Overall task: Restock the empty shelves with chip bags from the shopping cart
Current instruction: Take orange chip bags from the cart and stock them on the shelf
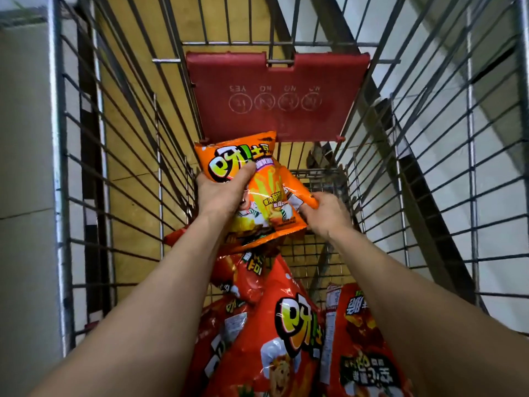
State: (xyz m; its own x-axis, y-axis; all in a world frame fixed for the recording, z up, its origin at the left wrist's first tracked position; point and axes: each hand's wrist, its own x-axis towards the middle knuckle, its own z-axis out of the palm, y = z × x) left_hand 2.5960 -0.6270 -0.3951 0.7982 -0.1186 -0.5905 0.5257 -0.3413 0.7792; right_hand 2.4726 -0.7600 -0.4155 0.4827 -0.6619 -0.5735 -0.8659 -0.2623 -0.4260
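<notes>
We are near the start of one trip. We hold an orange chip bag (266,202) up inside the shopping cart (58,167), above the other bags. It is not out of the cart yet.

The fingers of our left hand (220,193) are clamped on the top half of the bag, with the thumb pressed on the front. The fingers of our right hand (326,213) pinch an orange corner at the bag's right side. We think it is the same bag, but we cannot be sure.

We cannot see the shelves, so we cannot tell how many bags are on them.

A lot is left to do. Red chip bags (286,325) lie in a pile at the near end of the cart, under our arms. The far end of the cart floor is bare wire. A red flap (274,96) hangs on the cart's far wall.
</notes>
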